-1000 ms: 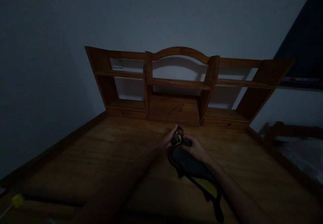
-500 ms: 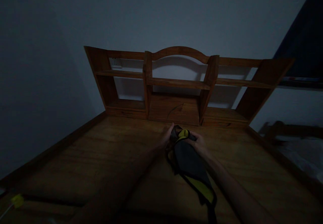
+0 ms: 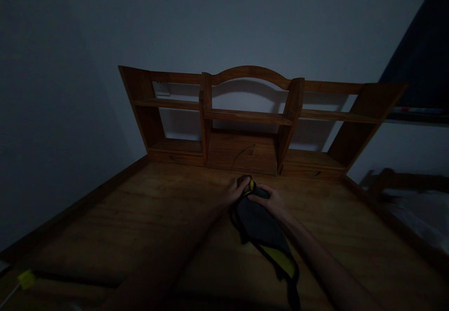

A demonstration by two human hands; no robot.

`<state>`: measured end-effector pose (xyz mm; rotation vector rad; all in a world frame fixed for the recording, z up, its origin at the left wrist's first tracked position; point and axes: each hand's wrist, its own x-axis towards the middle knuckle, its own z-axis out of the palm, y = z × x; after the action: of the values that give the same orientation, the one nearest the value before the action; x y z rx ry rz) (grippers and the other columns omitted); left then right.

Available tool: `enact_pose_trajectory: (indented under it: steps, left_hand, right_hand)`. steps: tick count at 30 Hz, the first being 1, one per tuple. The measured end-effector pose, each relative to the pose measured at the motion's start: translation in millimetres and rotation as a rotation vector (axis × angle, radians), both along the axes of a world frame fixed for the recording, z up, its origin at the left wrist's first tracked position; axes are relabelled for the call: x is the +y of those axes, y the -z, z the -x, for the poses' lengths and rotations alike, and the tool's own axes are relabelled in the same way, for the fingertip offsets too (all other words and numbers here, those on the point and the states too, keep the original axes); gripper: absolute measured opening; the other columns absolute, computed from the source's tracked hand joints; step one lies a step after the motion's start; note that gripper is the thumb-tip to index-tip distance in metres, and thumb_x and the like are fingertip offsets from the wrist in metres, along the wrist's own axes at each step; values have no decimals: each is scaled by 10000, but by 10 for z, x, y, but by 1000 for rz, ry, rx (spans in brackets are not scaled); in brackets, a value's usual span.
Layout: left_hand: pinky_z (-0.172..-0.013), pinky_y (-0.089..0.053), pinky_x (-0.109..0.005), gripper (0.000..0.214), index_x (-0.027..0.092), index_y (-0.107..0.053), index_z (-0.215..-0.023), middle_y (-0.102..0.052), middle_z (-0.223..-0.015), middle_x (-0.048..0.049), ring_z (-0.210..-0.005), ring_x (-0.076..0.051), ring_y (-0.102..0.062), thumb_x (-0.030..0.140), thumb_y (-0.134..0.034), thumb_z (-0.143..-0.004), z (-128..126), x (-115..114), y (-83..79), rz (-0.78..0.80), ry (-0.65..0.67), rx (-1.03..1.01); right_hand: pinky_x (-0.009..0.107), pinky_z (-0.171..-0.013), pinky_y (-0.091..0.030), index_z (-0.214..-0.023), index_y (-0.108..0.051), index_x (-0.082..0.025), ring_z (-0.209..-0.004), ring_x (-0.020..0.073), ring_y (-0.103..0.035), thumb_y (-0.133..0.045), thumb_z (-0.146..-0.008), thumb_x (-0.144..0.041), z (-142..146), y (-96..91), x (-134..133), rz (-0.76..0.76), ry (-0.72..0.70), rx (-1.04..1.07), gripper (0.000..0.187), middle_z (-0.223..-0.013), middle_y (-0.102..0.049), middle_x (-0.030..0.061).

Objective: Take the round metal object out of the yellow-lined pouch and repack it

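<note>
A dark grey fabric bag (image 3: 261, 222) with yellow panels, black edging and a strap lies slantwise on the wooden desk top. Its far end is gathered between my two hands. My left hand (image 3: 236, 192) is closed on the left of that end, thumb laid over the yellow part. On the other side, my right hand (image 3: 272, 201) grips the bag, its thumb on the grey panel and its fingers around the far edge. The strap trails toward me at the lower right. Dim light hides what lies inside the bag's opening.
A wooden shelf unit (image 3: 245, 116) with small drawers stands at the back of the desk (image 3: 157, 208), against the wall. A yellow object (image 3: 26, 279) with a pale cord is at the lower left. Beyond the desk's right edge is a wooden frame with pale bedding (image 3: 417, 213).
My left thumb has moved over the bag's far end, covering much of the yellow part. My right thumb has come onto the grey panel, and the opening looks more closed.
</note>
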<state>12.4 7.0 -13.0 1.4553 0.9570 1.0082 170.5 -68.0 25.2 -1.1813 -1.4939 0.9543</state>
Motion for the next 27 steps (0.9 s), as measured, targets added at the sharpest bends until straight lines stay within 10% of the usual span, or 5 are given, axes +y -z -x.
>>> enact_pose_trajectory:
  steps: [15,27]
  left_hand:
    - [-997,-377,-308,604,197,-516,-1223,-583,-1229,-80,-1166,-224,-522,633,-509,-806,21,-24,-38,-81,-7,58]
    - [-1035,-354,-326,534,219,-564,-1178,-607,-1199,-63,-1172,-231,-516,604,-533,-809,4,-70,-80,-81,6,46]
  right_hand:
    - [280,-719,-451,-963,-677,-178,-785,184,-601,-622,-787,-310,-60,25,21,-60,-101,-73,227,-852,-666,9]
    - [243,-636,-420,-759,-603,-185,-676,151,-541,-753,-626,-378,-56,40,37,-92,64,-91,279,-698,-569,-40]
